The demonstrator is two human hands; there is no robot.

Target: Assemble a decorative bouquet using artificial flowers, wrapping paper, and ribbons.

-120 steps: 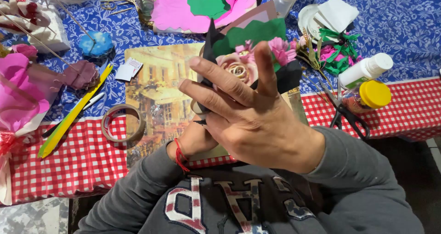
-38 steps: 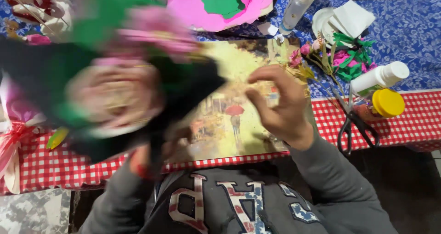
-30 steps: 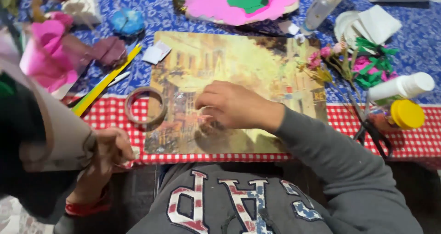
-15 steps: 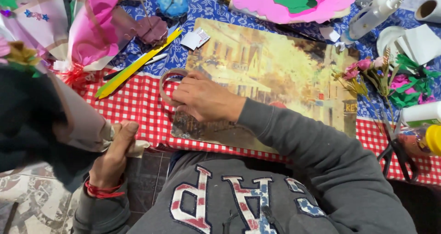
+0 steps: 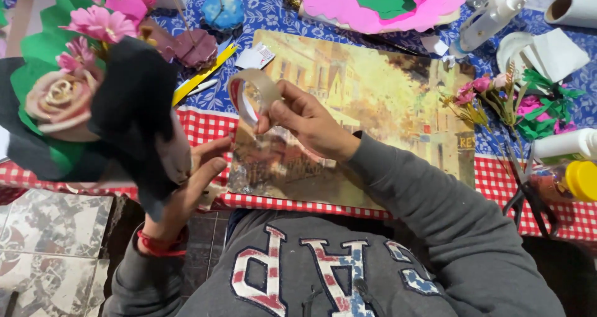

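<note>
At far left, the left hand [image 5: 186,186] grips a bouquet [image 5: 93,105] of soft paper flowers, pink and beige, wrapped in matte black and green paper and raised over the counter [image 5: 205,124] edge. Its fingers are closed around the wrap's base. At centre, the right hand [image 5: 305,121] pinches a glossy clear tape roll [image 5: 249,93], a ring lifted above the painted board [image 5: 373,99]. Half a second earlier the roll lay on the checked cloth under that hand. Scissors [image 5: 528,192] lie at right.
</note>
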